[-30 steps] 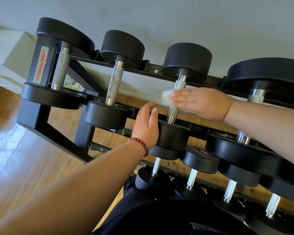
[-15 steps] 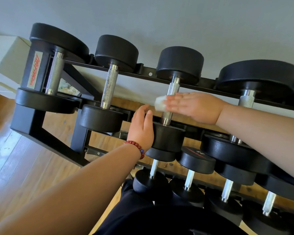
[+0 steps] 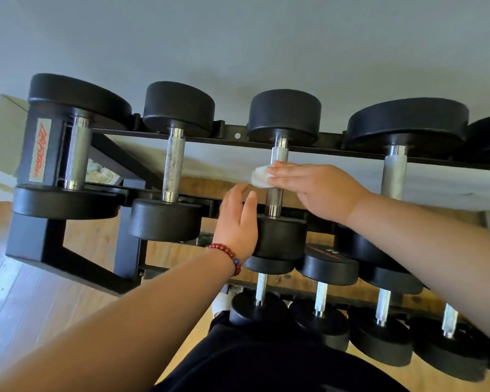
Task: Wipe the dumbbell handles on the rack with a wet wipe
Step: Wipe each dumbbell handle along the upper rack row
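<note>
- Dumbbell handle [image 3: 274,198], third from the left on the top row of the rack [image 3: 34,241], is the one under work. It lies across the two rails, and the wet wipe [image 3: 258,176] sits on its middle.
- The right hand [image 3: 317,190] lies flat over this handle with straight fingers and presses the wipe onto the knurled steel. I cannot tell whether the thumb goes under the bar.
- The left hand [image 3: 236,222], with a red bead bracelet [image 3: 229,253] at the wrist, rests with almost straight fingers on the side of the near head [image 3: 283,239]. I judge that it steadies the dumbbell, so the bar does not roll under the rubbing.
- A lower row [image 3: 327,268] of smaller dumbbells sits below.
- The rack stands on a wooden floor [image 3: 26,312], close to a plain grey wall [image 3: 238,38].
</note>
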